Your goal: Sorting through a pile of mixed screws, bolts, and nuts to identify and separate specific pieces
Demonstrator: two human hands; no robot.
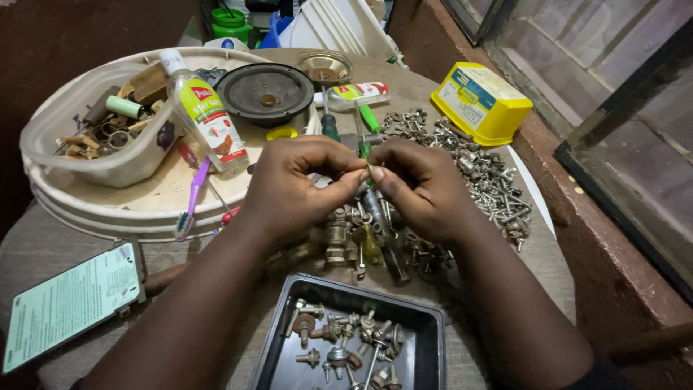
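A small metal screw is pinched between the fingertips of both hands, held just above a heap of loose screws and fittings on the desk. The left hand is brought in from the lower left, its forearm angled up across the view, the knuckles raised and the thumb and forefinger closed in a narrow grip on one end of the screw. The right hand is brought in from the lower right, its fingers curled inward and its thumb and forefinger closed tightly on the other end, so that the two hands are met at their tips. Directly below the wrists a dark rectangular tray is seen, with several bolts and nuts lying in it. A wider scatter of nuts and bolts is spread to the right of the hands, near a yellow box. To the left, a round white tray is loaded with a clear bottle, a black speaker cone and a purple toothbrush. Green-handled screwdrivers are laid just beyond the fingertips.
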